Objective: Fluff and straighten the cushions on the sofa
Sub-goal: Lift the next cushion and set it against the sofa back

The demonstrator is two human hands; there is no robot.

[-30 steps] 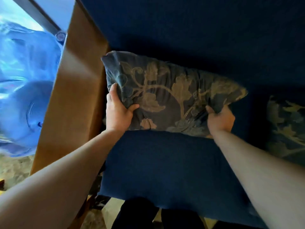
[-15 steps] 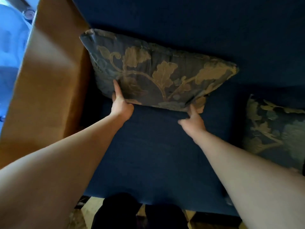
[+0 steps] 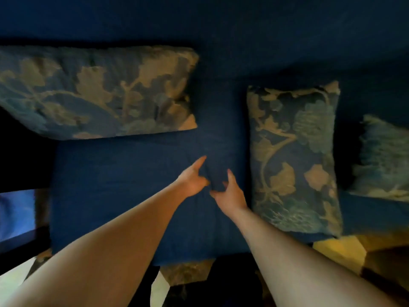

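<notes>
A dark blue cushion with a tan leaf pattern (image 3: pixel 95 91) leans against the sofa back at the left. A second patterned cushion (image 3: pixel 294 158) lies lengthwise on the blue seat to the right, and a third (image 3: pixel 382 158) shows at the far right edge. My left hand (image 3: pixel 192 178) and my right hand (image 3: pixel 230 193) hover close together over the seat (image 3: pixel 121 185) between the first two cushions. Both hands have fingers spread and hold nothing. The frame is motion-blurred.
The blue sofa back (image 3: pixel 221 29) fills the top. Below the seat's front edge lies a pale tiled floor (image 3: pixel 159 291) and a yellowish patch (image 3: pixel 338 249) at the right. A dark gap and a blue area (image 3: pixel 15 213) sit left of the seat.
Both hands let go of the left cushion, which now rests against the sofa back. The hands came together over the seat, and my view swung right, showing more cushions.
</notes>
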